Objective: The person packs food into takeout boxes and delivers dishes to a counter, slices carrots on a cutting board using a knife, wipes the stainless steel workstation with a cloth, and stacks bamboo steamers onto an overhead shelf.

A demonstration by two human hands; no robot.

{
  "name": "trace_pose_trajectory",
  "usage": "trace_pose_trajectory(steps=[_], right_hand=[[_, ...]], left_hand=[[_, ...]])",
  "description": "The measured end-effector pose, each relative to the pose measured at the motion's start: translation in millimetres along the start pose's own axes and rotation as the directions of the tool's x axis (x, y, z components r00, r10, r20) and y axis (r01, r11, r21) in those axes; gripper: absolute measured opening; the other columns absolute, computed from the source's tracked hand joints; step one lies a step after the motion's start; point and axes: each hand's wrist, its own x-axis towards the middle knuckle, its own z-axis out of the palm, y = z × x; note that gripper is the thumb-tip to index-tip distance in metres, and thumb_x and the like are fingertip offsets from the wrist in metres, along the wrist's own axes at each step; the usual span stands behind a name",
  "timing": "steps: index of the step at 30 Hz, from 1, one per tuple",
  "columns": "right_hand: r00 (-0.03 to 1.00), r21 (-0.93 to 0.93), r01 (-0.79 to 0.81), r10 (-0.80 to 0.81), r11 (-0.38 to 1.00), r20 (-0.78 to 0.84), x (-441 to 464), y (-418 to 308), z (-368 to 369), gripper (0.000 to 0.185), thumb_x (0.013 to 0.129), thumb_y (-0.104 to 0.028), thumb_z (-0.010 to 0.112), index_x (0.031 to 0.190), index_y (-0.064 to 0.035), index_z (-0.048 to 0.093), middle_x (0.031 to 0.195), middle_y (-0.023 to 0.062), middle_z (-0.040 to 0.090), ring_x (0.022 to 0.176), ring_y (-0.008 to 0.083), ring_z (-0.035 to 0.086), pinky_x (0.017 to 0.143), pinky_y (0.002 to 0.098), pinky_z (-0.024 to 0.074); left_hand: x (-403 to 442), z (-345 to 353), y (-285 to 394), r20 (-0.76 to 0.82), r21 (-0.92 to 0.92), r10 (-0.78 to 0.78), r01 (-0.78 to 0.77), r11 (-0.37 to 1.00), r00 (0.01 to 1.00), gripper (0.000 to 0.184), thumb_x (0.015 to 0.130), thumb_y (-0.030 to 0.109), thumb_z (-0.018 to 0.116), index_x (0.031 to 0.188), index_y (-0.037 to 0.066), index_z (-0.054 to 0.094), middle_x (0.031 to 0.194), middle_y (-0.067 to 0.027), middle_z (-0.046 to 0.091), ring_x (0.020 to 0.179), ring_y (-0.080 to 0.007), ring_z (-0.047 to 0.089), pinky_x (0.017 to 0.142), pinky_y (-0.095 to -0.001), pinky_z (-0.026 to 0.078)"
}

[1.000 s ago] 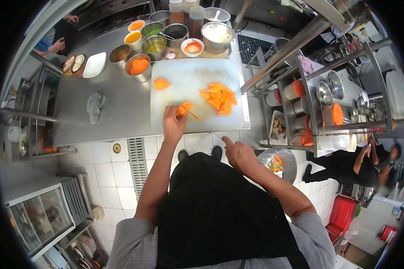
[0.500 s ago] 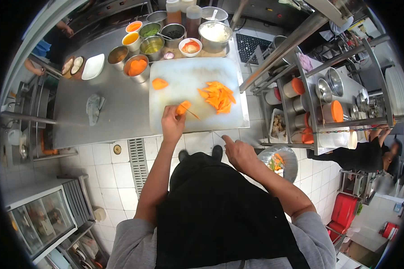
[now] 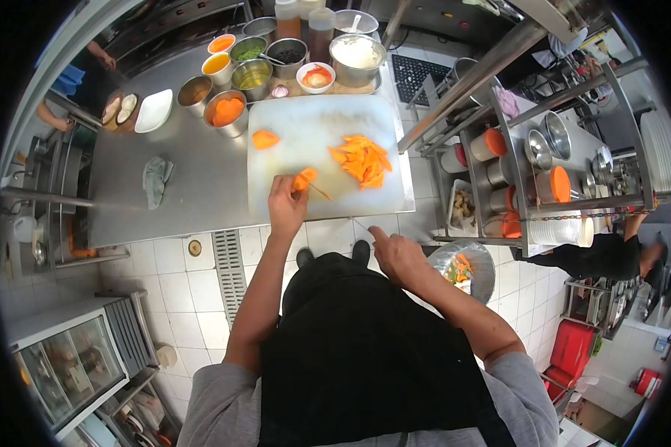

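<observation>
On the white cutting board (image 3: 313,123), my left hand (image 3: 286,203) grips an orange vegetable piece (image 3: 304,179) near the front edge. A thin orange slice stands out from its right side. My right hand (image 3: 397,253) is closed around a knife, whose handle is mostly hidden; the thin blade (image 3: 361,223) points up and left toward the board's front edge. To the right on the board lies a pile of orange slices (image 3: 361,162). Another orange chunk (image 3: 265,139) rests at the board's left side.
Metal pots of food, a pot of orange pieces (image 3: 227,112) among them, stand behind the board. A grey cloth (image 3: 156,181) and white dish (image 3: 154,111) lie left. A bin (image 3: 473,268) and shelving (image 3: 529,201) are right. Other people's arms show at both sides.
The view has shifted slightly. My hands hold nearly the same pose. At the far right, a person in black has moved partly behind the shelf; the person at the upper left has shifted.
</observation>
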Motion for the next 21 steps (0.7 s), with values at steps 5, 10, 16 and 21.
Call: trace_pose_trajectory(steps=[5,10,16,21], right_hand=[[1.0,-0.021,0.013,-0.013,1.0,0.004,-1,5,5,0.038,0.101,-0.021,0.056,0.136,-0.0064,0.053,0.081,0.0239,0.069,0.073,0.0431,0.071,0.064,0.0547,0.0577],[0.999,-0.077,-0.016,0.019,0.997,0.042,1,6,10,0.037,0.1,-0.017,0.053,0.136,-0.0072,0.053,0.084,0.0236,0.07,0.074,0.0413,0.073,0.064,0.0531,0.0588],[0.993,-0.103,-0.071,0.081,0.992,0.091,5,-2,12,0.035,0.101,-0.016,0.052,0.136,-0.0074,0.05,0.088,0.0243,0.069,0.073,0.0421,0.072,0.063,0.0535,0.059],[0.992,-0.09,-0.074,0.082,0.993,0.092,12,-3,14,0.034,0.1,-0.012,0.05,0.133,-0.0064,0.05,0.089,0.0256,0.068,0.074,0.0422,0.073,0.064,0.0524,0.0598]], left_hand=[[-1,0,-3,0.025,-0.005,-0.006,0.006,1.0,1.0,0.032,0.08,-0.003,0.075,0.11,-0.003,0.066,0.099,-0.0175,0.061,0.078,-0.0332,0.065,0.07,-0.0415,0.053],[-1,0,-2,0.03,-0.004,0.007,-0.007,1.0,1.0,0.033,0.079,-0.003,0.074,0.11,-0.003,0.065,0.098,-0.0175,0.06,0.079,-0.0339,0.064,0.071,-0.0416,0.053],[0,-1,1,0.036,0.013,0.001,-0.001,1.0,0.999,0.033,0.079,-0.003,0.075,0.111,-0.003,0.065,0.097,-0.018,0.06,0.079,-0.0341,0.064,0.071,-0.0416,0.053],[2,-2,2,0.03,-0.007,-0.012,0.012,1.0,0.999,0.031,0.079,-0.002,0.076,0.109,-0.004,0.066,0.095,-0.018,0.061,0.076,-0.0333,0.065,0.069,-0.0407,0.053]])
